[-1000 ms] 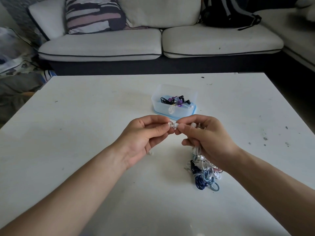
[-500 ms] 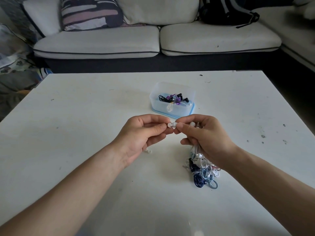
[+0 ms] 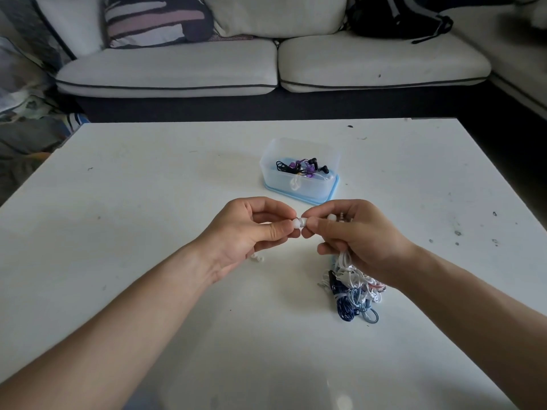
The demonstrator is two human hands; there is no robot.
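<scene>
Two hands meet over the middle of the white table [image 3: 142, 208] in the head view. The left hand [image 3: 251, 232] and right hand [image 3: 362, 235] are brought together fingertip to fingertip. Between them sits a white earbud [image 3: 298, 222]. The left thumb and forefinger pinch its rounded end, and the right thumb and forefinger pinch the other side. The right hand's other fingers are curled round a white cord [image 3: 344, 260], which hangs from the palm down into a tangle of cords [image 3: 353, 295] on the table just under the right wrist. The tangle is white, pale blue and dark blue, with a little pink at its edge. A small white piece [image 3: 257, 258] lies on the table beneath the left hand; what it is cannot be told. Just beyond the hands stands a clear plastic box [image 3: 313, 189] on a blue lid, with black and purple earphones [image 3: 302, 167] inside it. Past the far edge of the table is a pale sofa [image 3: 177, 69], bearing a striped cushion [image 3: 157, 19] on the left and a black backpack [image 3: 393, 16] on the right.
</scene>
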